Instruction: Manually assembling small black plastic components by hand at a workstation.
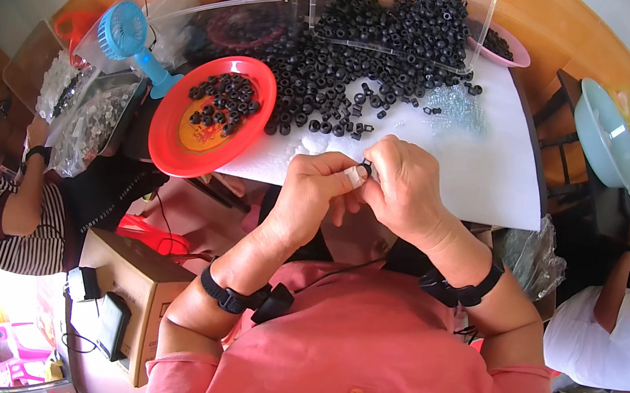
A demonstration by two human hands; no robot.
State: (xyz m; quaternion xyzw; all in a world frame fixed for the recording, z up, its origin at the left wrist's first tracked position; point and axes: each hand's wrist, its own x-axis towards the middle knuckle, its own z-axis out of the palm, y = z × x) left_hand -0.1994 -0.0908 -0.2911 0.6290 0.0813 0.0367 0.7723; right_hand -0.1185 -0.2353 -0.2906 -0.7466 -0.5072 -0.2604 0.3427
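Close together at the table's near edge, my left hand (318, 189) and my right hand (407, 185) pinch one small black plastic part (366, 168) between their fingertips. The fingers hide most of that part. White tape is wrapped round my left thumb. Beyond my hands spreads a heap of small black ring-like parts (319, 72). Pale clear beads (454, 110) lie scattered to the right of the heap. A red plate (248, 139) to the left holds several of the black parts.
A clear plastic bin (481, 24) tips more black parts onto the white tabletop (502, 174). At left stand a blue fan (124, 31) and a tray of clear pieces (101, 107). A pink bowl (514, 55) sits far right. People work on both sides; a cardboard box (126, 281) stands lower left.
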